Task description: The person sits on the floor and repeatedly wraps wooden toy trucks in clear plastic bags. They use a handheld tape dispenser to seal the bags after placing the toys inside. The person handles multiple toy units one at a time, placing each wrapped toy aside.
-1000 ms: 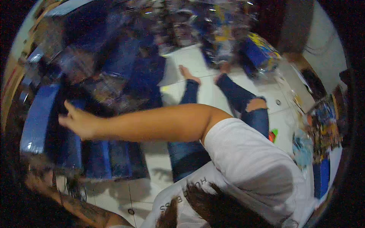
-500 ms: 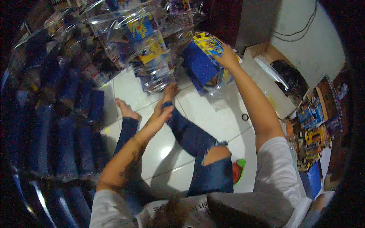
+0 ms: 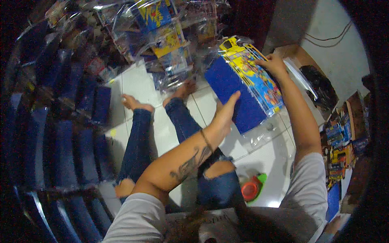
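Note:
A flat blue box-like thing with a yellow cartoon-printed strip along one side is tilted over the tiled floor, in front of my right leg. My left hand grips its near left edge, thumb on the plain blue face and fingers hidden beneath. On the far side my right hand holds the edge of the printed strip, fingertips on the picture. Crumpled clear plastic shows beneath its near end.
Plastic-wrapped printed packages pile up ahead. Rows of dark blue wrapped items fill the left. At right stand an open cardboard box with a black plastic bag and small colourful packages. A red and green round object lies near my right knee.
My left hand has moved right from above my shin onto the blue box-like thing. That thing has turned, showing more of its blue face and printed strip, with my right hand still on it.

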### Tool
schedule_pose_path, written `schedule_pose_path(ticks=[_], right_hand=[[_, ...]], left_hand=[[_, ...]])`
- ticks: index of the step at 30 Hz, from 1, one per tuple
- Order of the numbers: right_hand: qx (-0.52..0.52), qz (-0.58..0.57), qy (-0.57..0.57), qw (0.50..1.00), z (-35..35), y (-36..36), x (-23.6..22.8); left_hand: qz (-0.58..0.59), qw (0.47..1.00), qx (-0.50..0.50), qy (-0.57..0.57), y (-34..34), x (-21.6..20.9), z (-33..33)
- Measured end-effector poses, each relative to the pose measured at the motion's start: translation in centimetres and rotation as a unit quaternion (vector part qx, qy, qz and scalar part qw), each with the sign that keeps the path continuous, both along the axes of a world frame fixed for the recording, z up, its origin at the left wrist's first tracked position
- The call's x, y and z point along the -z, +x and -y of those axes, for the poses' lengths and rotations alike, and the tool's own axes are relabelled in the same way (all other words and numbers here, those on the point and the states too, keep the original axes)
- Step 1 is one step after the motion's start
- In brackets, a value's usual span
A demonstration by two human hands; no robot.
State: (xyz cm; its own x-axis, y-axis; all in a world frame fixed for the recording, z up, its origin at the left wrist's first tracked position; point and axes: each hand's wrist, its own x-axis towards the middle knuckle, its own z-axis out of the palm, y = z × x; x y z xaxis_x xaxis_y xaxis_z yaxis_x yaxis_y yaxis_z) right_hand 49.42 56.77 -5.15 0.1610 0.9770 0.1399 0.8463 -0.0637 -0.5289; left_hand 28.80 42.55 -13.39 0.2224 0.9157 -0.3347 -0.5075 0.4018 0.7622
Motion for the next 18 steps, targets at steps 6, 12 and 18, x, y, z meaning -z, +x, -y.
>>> schedule_pose_path(ticks=[6, 12, 18], right_hand=[[-0.202, 0.126, 0.360, 0.902, 24.0, -6.5, -7.2], [-0.410, 0.118, 0.352, 0.833, 40.6, -19.5, -9.7], [-0.511, 0.162, 0.370, 0.758, 45.8, -27.3, -6.5]], left_hand=[[0.048, 0.994, 0.092, -0.044, -6.4, -0.3, 19.9], [0.034, 0.996, 0.000, 0.081, -16.5, 3.6, 33.6], [-0.168, 0.942, 0.218, 0.190, -25.9, -7.7, 44.7]])
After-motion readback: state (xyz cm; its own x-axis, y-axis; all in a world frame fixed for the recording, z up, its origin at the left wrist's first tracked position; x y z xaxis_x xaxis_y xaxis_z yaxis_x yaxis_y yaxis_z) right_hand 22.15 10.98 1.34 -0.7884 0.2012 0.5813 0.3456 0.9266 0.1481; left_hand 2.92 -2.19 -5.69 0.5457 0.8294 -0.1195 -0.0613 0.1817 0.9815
